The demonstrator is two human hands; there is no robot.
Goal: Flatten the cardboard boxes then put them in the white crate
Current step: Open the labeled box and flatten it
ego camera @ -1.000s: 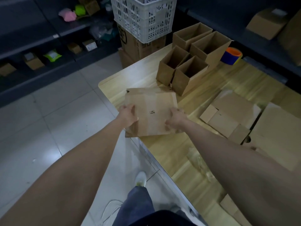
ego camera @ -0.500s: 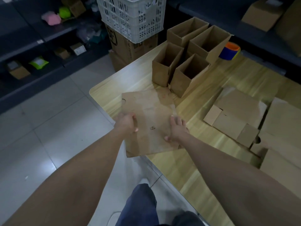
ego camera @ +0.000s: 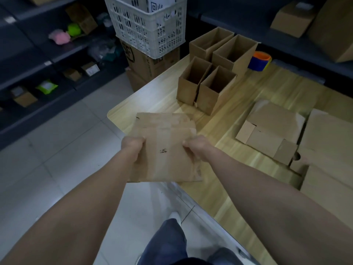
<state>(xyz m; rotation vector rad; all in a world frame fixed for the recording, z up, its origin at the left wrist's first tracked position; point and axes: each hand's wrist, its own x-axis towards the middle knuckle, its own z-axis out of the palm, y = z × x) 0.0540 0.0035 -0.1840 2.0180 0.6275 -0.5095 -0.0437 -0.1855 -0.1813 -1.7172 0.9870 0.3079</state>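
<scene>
We hold one flattened box off the surface corner, left hand and right hand closed on its side edges. It is not yet in the crate ahead. Four boxes stand unflattened; other flat pieces lie to the right.

matt brown cardboard sheet, wood-grain table, white plastic crate

Stockroom or packing area: dark shelving with small goods upper left, cartons stacked under white crate, wooden packing table.
</scene>
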